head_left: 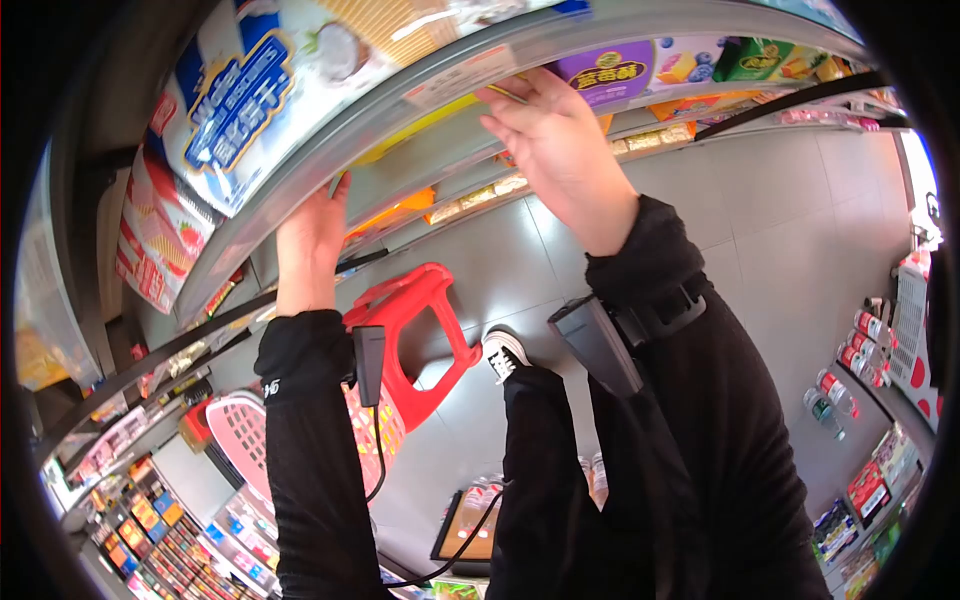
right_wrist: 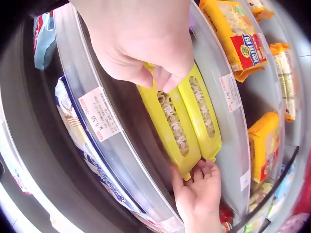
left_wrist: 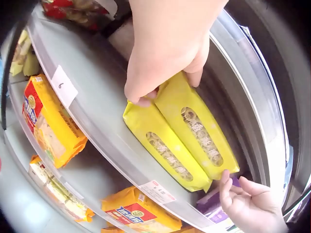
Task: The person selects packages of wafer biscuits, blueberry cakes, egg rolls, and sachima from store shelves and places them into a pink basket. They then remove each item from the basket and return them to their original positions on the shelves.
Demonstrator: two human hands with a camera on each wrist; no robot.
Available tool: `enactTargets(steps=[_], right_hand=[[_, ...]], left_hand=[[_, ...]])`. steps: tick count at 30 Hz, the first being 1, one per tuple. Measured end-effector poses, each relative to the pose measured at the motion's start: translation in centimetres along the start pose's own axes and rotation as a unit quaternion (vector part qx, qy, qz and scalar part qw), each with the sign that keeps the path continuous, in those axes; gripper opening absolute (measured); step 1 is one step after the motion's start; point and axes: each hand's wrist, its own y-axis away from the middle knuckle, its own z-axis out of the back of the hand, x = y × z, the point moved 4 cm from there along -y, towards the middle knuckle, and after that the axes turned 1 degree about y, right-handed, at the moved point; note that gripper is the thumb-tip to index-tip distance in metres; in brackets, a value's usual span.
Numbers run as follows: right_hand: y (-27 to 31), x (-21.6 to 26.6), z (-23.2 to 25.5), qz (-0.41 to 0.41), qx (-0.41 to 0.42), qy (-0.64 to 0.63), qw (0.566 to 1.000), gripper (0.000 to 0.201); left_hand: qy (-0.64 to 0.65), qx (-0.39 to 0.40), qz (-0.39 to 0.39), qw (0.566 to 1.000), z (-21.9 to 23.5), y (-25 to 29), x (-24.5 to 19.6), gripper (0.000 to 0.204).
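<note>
Two long yellow snack packs lie side by side on a shelf, each with a clear oval window showing pale pieces; the near-edge pack (left_wrist: 163, 153) and the inner pack (left_wrist: 199, 128) are closest together in the left wrist view. My left hand (head_left: 314, 228) reaches under the upper shelf and holds their left ends, thumb and fingers either side, as the right wrist view shows the hand (right_wrist: 198, 194). At the other end my right hand (head_left: 565, 140) has thumb and fingertips on the inner pack's end; the left wrist view shows this hand (left_wrist: 252, 201) with fingers bent.
An upper shelf with white-and-blue biscuit packs (head_left: 235, 120) overhangs the hands. A purple box (head_left: 605, 75) stands to the right. Orange packs (left_wrist: 53, 121) fill the lower shelf. On the floor by the left arm stands a red basket (head_left: 415, 345). Bottles (head_left: 835, 395) are at far right.
</note>
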Motion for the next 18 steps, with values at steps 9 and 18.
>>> enactTargets(steps=[9,18], right_hand=[[10.6,-3.7,0.8,-0.159,0.091,0.222,0.958,0.037],[21.3,-5.3,-6.6,-0.161,0.378,0.601,0.685,0.026]], left_hand=[[-0.074,-0.052,0.037,0.995,2.3,13.4,3.4,0.028],[-0.176,-0.009,0.241,0.954,7.4,31.0,1.8,0.028]])
